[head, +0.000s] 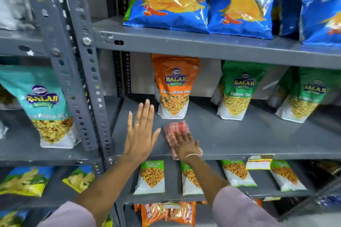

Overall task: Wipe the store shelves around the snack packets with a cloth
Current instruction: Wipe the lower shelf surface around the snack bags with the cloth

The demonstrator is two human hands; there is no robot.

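Right hand [186, 145] presses cloth [175, 129]; left hand [141, 134] splayed (fingers straight).

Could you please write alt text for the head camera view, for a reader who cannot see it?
A person's right hand presses a red-and-white cloth onto a grey metal shelf, just in front of an orange snack packet, while the left hand is spread open beside it. Green packets stand further right, and blue chip bags fill the shelf above.
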